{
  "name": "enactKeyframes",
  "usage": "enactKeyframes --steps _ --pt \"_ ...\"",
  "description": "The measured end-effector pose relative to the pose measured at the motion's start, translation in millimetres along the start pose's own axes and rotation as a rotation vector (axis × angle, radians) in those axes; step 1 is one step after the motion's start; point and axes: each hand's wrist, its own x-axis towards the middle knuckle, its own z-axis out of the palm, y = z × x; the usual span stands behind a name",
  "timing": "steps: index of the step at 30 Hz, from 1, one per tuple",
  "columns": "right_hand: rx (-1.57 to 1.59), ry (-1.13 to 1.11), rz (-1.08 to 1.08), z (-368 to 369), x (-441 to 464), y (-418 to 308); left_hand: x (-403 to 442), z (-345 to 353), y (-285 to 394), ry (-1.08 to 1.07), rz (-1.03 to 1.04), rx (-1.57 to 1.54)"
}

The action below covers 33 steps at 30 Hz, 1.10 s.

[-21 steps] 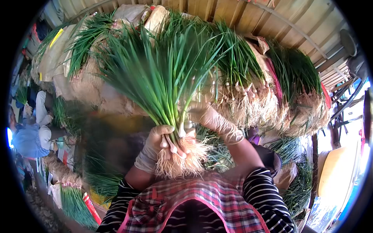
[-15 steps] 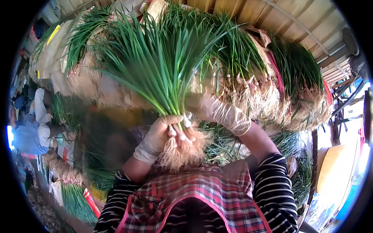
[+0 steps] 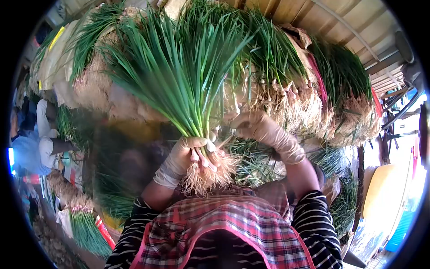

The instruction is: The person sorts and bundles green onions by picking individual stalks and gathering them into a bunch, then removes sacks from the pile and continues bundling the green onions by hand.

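Observation:
My gloved left hand [image 3: 181, 154] is wrapped round a bunch of green garlic [image 3: 186, 85] just above its bulbs. The long flat leaves fan upward and away, while the white and pinkish bulbs and pale stringy roots [image 3: 208, 172] hang toward my apron. To the right of the bulbs is my gloved right hand [image 3: 260, 130], its fingers bent and pinched together. A thin pale strand shows just below its fingertips. Whether the fingers hold it I cannot make out.
Heaped green garlic with roots facing me [image 3: 286, 96] lies along the far side. Loose green leaves [image 3: 257, 168] lie below my right hand. Another person's light sleeve [image 3: 42, 119] shows at left, above a bundle with a red strip [image 3: 87, 228]. A yellow rounded object [image 3: 380, 193] stands at right.
My right hand has drawn back from the stems, moving right, and its fingers now show bent. The bunch stays in my left hand, slightly lower and to the left.

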Motion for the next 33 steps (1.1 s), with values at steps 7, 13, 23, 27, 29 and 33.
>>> enactKeyframes --steps 7,13,23,27,29,33 --pt "-0.831 0.139 -0.052 -15.8 52.7 -10.4 1.8 6.0 -7.0 -0.012 -0.001 0.065" --pt "0.050 0.241 0.388 19.5 48.2 -19.8 3.9 7.5 -22.2 0.054 -0.037 0.151" --pt "-0.290 0.381 0.173 9.1 21.2 -5.2 5.4 -13.8 -36.8 -0.256 -0.043 -0.104" --pt "-0.444 0.896 0.444 -56.0 -17.6 -1.4 -3.4 -7.9 -33.4 -0.231 -0.027 -0.127" --pt "-0.308 0.837 0.354 -73.6 -13.3 19.6 2.9 6.9 -19.6 -0.467 -0.010 -0.190" --pt "0.101 0.740 0.024 -93.4 4.7 0.2 13.7 35.7 20.6 -0.605 0.138 -0.166"
